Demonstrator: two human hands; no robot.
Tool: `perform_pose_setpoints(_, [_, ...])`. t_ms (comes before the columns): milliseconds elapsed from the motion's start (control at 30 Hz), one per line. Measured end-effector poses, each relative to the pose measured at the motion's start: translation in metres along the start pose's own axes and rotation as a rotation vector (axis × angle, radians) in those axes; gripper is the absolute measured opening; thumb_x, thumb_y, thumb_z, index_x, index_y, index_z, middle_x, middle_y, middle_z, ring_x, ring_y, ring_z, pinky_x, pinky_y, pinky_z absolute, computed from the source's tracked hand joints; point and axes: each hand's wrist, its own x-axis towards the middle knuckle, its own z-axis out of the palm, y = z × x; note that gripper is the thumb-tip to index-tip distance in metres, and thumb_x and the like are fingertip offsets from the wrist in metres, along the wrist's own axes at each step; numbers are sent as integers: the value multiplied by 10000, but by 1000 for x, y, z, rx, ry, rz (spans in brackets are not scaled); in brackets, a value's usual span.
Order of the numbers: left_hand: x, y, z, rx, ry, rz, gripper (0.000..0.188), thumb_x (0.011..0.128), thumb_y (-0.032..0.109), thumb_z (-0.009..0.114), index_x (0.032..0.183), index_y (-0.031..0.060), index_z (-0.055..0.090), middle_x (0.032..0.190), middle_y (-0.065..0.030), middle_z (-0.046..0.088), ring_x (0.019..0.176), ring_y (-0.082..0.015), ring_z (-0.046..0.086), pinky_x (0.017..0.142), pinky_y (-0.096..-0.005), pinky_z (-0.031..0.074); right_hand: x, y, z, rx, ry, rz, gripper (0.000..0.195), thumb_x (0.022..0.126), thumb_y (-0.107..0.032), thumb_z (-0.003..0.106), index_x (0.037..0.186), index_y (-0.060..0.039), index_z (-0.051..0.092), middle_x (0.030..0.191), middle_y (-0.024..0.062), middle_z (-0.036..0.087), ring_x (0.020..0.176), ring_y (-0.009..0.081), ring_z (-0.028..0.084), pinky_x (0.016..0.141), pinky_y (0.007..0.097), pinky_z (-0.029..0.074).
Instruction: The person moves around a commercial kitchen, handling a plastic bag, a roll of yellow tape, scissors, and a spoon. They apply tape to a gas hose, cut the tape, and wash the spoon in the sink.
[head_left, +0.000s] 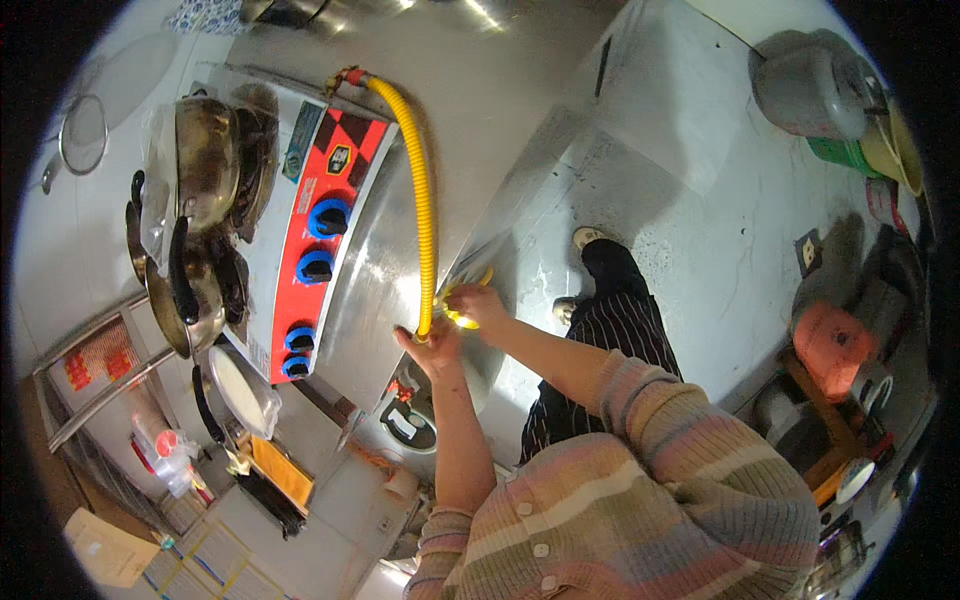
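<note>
A yellow corrugated gas hose (420, 202) runs from a red-collared fitting (354, 77) at the stove's far corner to my hands. My left hand (436, 351) grips the hose near its lower end, thumb outstretched. Close beside it, the fingers of my right hand (478, 306) are closed on a bright yellow piece (463, 322). Glare and my fingers hide whether this piece is part of the hose. The gas stove (311, 255) has a red front panel with several blue-and-black knobs (328, 218).
Metal pans (206, 165) with black handles sit on the stove. A stainless steel surface (510, 82) borders it. Below my left wrist is a round dark-topped container (409, 424). A white-filled bowl (241, 390) stands lower left. Buckets (814, 86) and an orange container (832, 349) line the right side.
</note>
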Motion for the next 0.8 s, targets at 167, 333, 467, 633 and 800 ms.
perform_pose_setpoints(167, [19, 15, -1, -4, 359, 219, 317, 723, 472, 630, 637, 177, 551, 632, 27, 511, 588, -120, 459, 533, -284, 345, 0, -23, -75, -96, 218, -226, 270, 766, -180, 496, 919, 29, 574, 851, 140, 609, 699, 241, 586, 628, 335, 488])
perform_pose_setpoints(333, [6, -8, 42, -161, 313, 245, 344, 727, 463, 626, 701, 128, 553, 585, 18, 525, 485, -133, 458, 479, -274, 403, -39, -130, -72, -180, 432, -295, 152, 742, -42, 529, 875, 17, 571, 759, 90, 589, 622, 165, 560, 576, 266, 468])
perform_pose_setpoints(467, [5, -10, 31, -52, 209, 294, 303, 717, 453, 640, 732, 158, 574, 601, 22, 546, 454, -120, 451, 453, -236, 398, -43, -222, -67, -210, 445, -486, 139, 730, -4, 463, 831, 12, 557, 714, 74, 571, 586, 142, 526, 556, 255, 449])
perform_pose_setpoints(633, [11, -13, 6, -7, 24, 362, 256, 692, 373, 700, 725, 159, 564, 599, 26, 496, 509, -122, 473, 484, -244, 415, -42, -365, -15, -430, 368, -935, 158, 737, 33, 413, 767, 3, 565, 646, 47, 542, 560, 122, 481, 539, 233, 399])
perform_pose_setpoints(800, [33, -5, -36, -128, 79, 364, 246, 691, 354, 708, 718, 159, 560, 675, 23, 497, 599, -127, 478, 553, -258, 441, 5, -508, 31, -1229, 535, -1512, 165, 727, 16, 487, 869, -18, 564, 769, 91, 572, 694, 209, 548, 635, 315, 439])
